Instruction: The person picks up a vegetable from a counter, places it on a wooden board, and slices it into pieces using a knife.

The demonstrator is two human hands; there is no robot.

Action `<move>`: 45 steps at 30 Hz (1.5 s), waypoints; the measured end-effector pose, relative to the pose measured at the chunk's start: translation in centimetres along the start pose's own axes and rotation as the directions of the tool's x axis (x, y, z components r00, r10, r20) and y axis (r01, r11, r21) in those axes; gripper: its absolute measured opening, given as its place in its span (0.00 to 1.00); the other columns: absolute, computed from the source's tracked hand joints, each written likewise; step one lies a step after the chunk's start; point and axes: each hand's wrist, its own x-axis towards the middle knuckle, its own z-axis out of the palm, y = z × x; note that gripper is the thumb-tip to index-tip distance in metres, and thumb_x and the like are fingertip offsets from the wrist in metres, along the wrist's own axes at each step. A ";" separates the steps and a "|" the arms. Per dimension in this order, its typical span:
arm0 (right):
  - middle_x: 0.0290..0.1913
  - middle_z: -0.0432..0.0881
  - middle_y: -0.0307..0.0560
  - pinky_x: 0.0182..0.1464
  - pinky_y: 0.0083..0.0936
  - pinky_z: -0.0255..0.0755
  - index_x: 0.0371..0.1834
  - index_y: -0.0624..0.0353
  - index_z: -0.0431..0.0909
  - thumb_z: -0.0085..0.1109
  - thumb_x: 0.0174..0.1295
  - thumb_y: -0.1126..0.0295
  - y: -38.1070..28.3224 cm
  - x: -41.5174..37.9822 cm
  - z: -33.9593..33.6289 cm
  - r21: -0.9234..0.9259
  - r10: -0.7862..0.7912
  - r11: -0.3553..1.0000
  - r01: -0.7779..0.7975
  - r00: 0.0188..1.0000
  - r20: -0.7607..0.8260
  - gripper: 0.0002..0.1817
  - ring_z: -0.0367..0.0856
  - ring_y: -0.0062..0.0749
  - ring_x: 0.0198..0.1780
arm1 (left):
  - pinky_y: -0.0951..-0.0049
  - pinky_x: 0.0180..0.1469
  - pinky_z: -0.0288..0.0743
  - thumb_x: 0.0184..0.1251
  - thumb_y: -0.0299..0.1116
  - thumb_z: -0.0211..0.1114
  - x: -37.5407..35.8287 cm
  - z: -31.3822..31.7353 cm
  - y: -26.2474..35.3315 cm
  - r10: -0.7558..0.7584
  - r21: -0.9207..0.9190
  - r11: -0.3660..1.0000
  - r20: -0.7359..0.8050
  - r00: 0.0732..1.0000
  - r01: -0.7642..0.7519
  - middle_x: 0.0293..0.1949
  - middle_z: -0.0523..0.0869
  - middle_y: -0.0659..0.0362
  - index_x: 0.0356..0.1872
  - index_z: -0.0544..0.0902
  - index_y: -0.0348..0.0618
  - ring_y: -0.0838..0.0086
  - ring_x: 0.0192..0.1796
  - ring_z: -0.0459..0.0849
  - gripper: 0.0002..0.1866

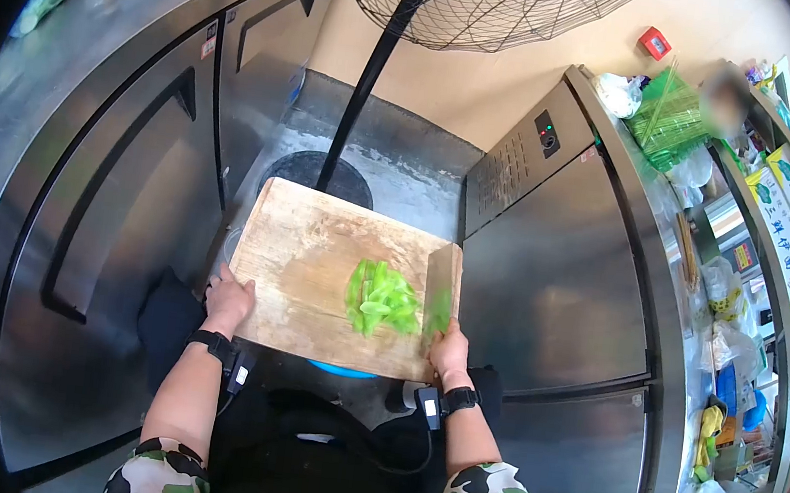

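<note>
A wooden cutting board is held out in front of my body, level with my waist. My left hand is closed on its left edge near the front corner. At the opposite edge my right hand is closed round the handle of a cleaver and rests against the board's right front corner. The broad blade lies along the right side of the board, pointing away from me. Just left of the blade sits a small heap of cut bright-green vegetable pieces.
Steel refrigerator cabinets stand close on the left, with another steel cabinet on the right. A wire-caged fan on a black pole rises ahead. Shelves at far right hold bags, a green basket and yellow boxes.
</note>
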 end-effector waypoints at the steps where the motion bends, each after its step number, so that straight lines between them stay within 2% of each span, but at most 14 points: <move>1: 0.34 0.86 0.64 0.42 0.41 0.81 0.60 0.63 0.72 0.56 0.65 0.73 -0.2 -0.1 -0.2 -0.017 0.006 1.000 -0.006 1.000 -0.003 0.20 0.88 0.51 0.33 | 0.52 0.68 0.68 0.66 0.43 0.65 -0.6 -0.2 0.4 0.064 -0.013 0.998 -0.061 0.996 -0.065 0.68 0.69 0.42 0.74 0.58 0.42 0.46 0.69 0.69 0.39; 3: 0.36 0.86 0.65 0.46 0.43 0.81 0.58 0.62 0.73 0.58 0.63 0.73 -1.0 -0.3 -0.2 -0.044 0.026 0.999 -0.026 1.000 -0.007 0.19 0.88 0.55 0.37 | 0.53 0.70 0.64 0.62 0.35 0.67 -2.0 -0.9 1.2 0.193 -0.019 0.980 -0.182 0.964 -0.199 0.69 0.67 0.45 0.72 0.62 0.41 0.49 0.71 0.65 0.38; 6: 0.41 0.85 0.67 0.51 0.47 0.78 0.53 0.63 0.74 0.59 0.61 0.72 -2.9 -0.8 -0.4 -0.075 -0.017 0.997 0.019 0.999 0.027 0.17 0.85 0.61 0.45 | 0.54 0.71 0.61 0.56 0.28 0.68 -2.0 1.2 1.6 0.495 0.110 0.862 -0.391 0.776 -0.495 0.68 0.67 0.48 0.68 0.69 0.41 0.51 0.70 0.65 0.35; 10: 0.45 0.82 0.73 0.54 0.52 0.75 0.50 0.66 0.72 0.57 0.61 0.73 -5.8 -1.6 0.6 -0.108 -0.003 0.994 0.007 1.000 0.031 0.15 0.82 0.66 0.50 | 0.53 0.74 0.55 0.55 0.28 0.67 -3.9 2.6 2.6 0.590 0.050 0.795 -0.295 0.752 -0.605 0.68 0.66 0.47 0.62 0.77 0.42 0.52 0.73 0.62 0.28; 16: 0.39 0.83 0.71 0.49 0.53 0.77 0.50 0.65 0.72 0.53 0.62 0.77 -6.6 -0.1 -0.5 -0.084 -0.150 0.986 0.144 0.985 -0.079 0.13 0.83 0.66 0.45 | 0.53 0.74 0.54 0.53 0.27 0.67 -3.1 2.6 1.8 0.584 0.015 0.799 -0.261 0.769 -0.602 0.67 0.68 0.46 0.57 0.80 0.44 0.51 0.73 0.61 0.25; 20: 0.47 0.79 0.65 0.47 0.54 0.78 0.51 0.60 0.73 0.53 0.62 0.76 -6.4 1.6 -1.5 -0.167 -0.166 0.976 0.138 0.971 -0.172 0.13 0.83 0.66 0.44 | 0.51 0.73 0.54 0.52 0.26 0.68 -2.5 3.0 2.2 0.592 -0.003 0.784 -0.299 0.749 -0.621 0.66 0.69 0.46 0.55 0.81 0.44 0.50 0.72 0.62 0.24; 22: 0.56 0.74 0.61 0.50 0.52 0.78 0.52 0.56 0.74 0.56 0.62 0.73 -6.0 2.6 -0.9 -0.203 -0.079 0.978 0.050 0.987 -0.139 0.14 0.83 0.65 0.46 | 0.49 0.73 0.54 0.51 0.26 0.68 -2.6 2.8 2.8 0.592 -0.002 0.784 -0.297 0.749 -0.621 0.66 0.69 0.46 0.53 0.81 0.43 0.50 0.72 0.62 0.24; 33: 0.53 0.76 0.66 0.60 0.47 0.73 0.48 0.62 0.78 0.52 0.63 0.72 -2.6 6.0 4.5 -0.207 -0.173 0.969 0.132 0.966 -0.194 0.13 0.78 0.60 0.55 | 0.47 0.73 0.53 0.46 0.25 0.69 -0.4 4.9 2.4 0.634 0.080 0.761 -0.298 0.713 -0.643 0.65 0.69 0.43 0.55 0.78 0.40 0.47 0.72 0.62 0.28; 34: 0.51 0.80 0.61 0.61 0.45 0.72 0.46 0.61 0.81 0.53 0.62 0.71 -2.8 6.0 2.7 -0.248 -0.154 0.957 0.152 0.988 0.010 0.12 0.78 0.57 0.56 | 0.47 0.73 0.54 0.46 0.24 0.68 -0.4 4.9 2.6 0.628 0.077 0.766 -0.296 0.719 -0.638 0.65 0.69 0.43 0.54 0.78 0.40 0.47 0.72 0.62 0.28; 37: 0.50 0.83 0.58 0.60 0.43 0.74 0.46 0.59 0.83 0.57 0.60 0.70 -2.8 4.1 -1.5 -0.174 -0.176 0.968 0.181 0.983 0.043 0.13 0.80 0.56 0.56 | 0.46 0.73 0.53 0.46 0.24 0.68 0.6 6.3 1.1 0.662 0.056 0.727 -0.321 0.678 -0.684 0.65 0.68 0.42 0.54 0.78 0.41 0.46 0.71 0.62 0.28; 38: 0.50 0.83 0.57 0.59 0.43 0.74 0.47 0.58 0.83 0.57 0.60 0.69 -4.1 3.1 -4.3 -0.138 -0.184 0.972 0.190 0.981 0.055 0.13 0.80 0.56 0.56 | 0.51 0.70 0.60 0.47 0.21 0.67 0.8 6.2 0.8 0.699 0.114 0.686 -0.376 0.608 -0.719 0.61 0.73 0.44 0.52 0.78 0.40 0.49 0.67 0.69 0.25; 40: 0.52 0.84 0.58 0.57 0.43 0.75 0.52 0.58 0.83 0.59 0.60 0.69 -5.7 0.1 -11.8 -0.035 -0.187 0.981 0.192 0.976 0.114 0.16 0.81 0.56 0.55 | 0.51 0.73 0.58 0.45 0.19 0.65 1.9 6.4 0.1 0.677 0.029 0.721 -0.243 0.695 -0.692 0.67 0.68 0.42 0.56 0.77 0.40 0.45 0.71 0.64 0.30; 42: 0.52 0.85 0.56 0.56 0.39 0.77 0.52 0.59 0.82 0.60 0.62 0.68 -5.7 -1.7 -19.3 -0.025 -0.351 0.935 0.353 0.934 0.065 0.16 0.83 0.52 0.53 | 0.52 0.73 0.59 0.44 0.18 0.65 2.5 6.9 -0.1 0.698 0.011 0.690 -0.276 0.661 -0.723 0.67 0.68 0.42 0.55 0.78 0.40 0.46 0.71 0.64 0.29; 45: 0.46 0.88 0.51 0.54 0.34 0.79 0.53 0.59 0.82 0.61 0.66 0.67 -6.7 -8.0 -32.6 -0.046 -0.346 0.938 0.343 0.932 -0.105 0.14 0.86 0.42 0.49 | 0.52 0.72 0.59 0.44 0.18 0.64 3.8 7.3 -0.9 0.721 -0.001 0.657 -0.292 0.629 -0.754 0.67 0.69 0.43 0.53 0.78 0.39 0.46 0.70 0.65 0.28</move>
